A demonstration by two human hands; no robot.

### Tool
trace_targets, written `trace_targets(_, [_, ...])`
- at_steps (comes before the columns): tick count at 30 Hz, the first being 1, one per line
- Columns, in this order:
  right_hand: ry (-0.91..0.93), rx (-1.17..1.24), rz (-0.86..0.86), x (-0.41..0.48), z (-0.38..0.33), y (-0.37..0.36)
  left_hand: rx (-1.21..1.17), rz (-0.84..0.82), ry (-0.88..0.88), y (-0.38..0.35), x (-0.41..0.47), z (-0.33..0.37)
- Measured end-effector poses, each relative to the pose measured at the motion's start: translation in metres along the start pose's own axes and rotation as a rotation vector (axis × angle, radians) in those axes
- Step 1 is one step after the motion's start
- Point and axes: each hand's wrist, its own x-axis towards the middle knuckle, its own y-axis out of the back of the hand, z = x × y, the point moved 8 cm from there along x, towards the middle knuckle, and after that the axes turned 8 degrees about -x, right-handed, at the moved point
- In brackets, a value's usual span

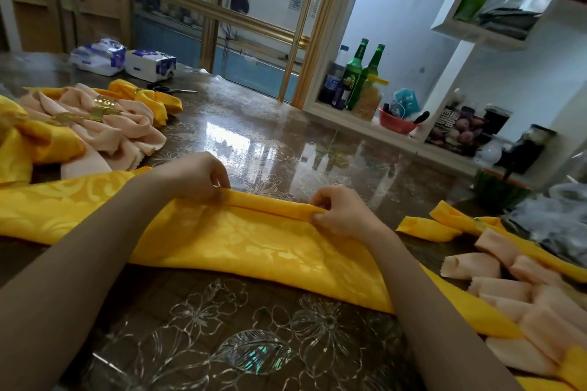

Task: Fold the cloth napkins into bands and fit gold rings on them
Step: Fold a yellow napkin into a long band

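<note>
Hands, left [198, 176] and right [336, 213], pinch yellow napkin's [254, 241] folded edge.

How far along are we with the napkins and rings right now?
Done: the left pile of pink and yellow napkins wears gold rings. In hand: left hand and right hand pinch a narrow fold along the far edge of the yellow napkin. Left: finish that band, ring it; the right pile looks mostly unringed.

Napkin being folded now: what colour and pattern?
The napkin is golden yellow, tonal floral damask; head view.
</note>
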Motion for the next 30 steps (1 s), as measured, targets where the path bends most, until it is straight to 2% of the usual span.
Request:
trace_targets(4, [-0.017, -0.02, 0.089, 0.001, 0.004, 0.001, -0.001, 0.057, -0.018, 0.001, -0.001, 0.004])
trace_targets(10, [0.035, -0.183, 0.188, -0.002, 0.003, 0.002, 0.171, 0.198, -0.101, 0.001, -0.001, 0.019])
trace_targets(13, [0.047, -0.335, 0.062, -0.002, -0.003, -0.002, 0.271, 0.162, -0.085, -0.002, -0.002, 0.023])
trace_targets(15, [0.016, -0.43, -0.096, -0.004, -0.003, -0.006, 0.249, 0.152, -0.057, -0.001, -0.004, 0.025])
trace_targets(17, [-0.031, -0.428, -0.19, -0.008, -0.003, -0.006, 0.21, 0.173, -0.031, 0.001, -0.006, 0.026])
trace_targets(19, [-0.03, -0.395, -0.111, -0.008, -0.009, 0.001, 0.215, 0.217, -0.025, 0.0, -0.006, 0.028])
trace_targets(22, [0.025, -0.359, 0.185, -0.005, -0.021, 0.011, 0.294, 0.256, -0.042, -0.009, -0.002, 0.031])
trace_targets(24, [0.051, -0.285, 0.17, -0.001, -0.022, -0.004, 0.265, 0.193, -0.057, -0.02, 0.002, 0.031])
trace_targets(27, [0.044, -0.21, -0.035, 0.003, -0.013, -0.037, 0.205, 0.004, -0.041, -0.038, 0.009, 0.023])
trace_targets(30, [0.019, -0.224, -0.071, 0.003, -0.004, -0.045, 0.186, -0.071, -0.03, -0.044, 0.01, 0.019])
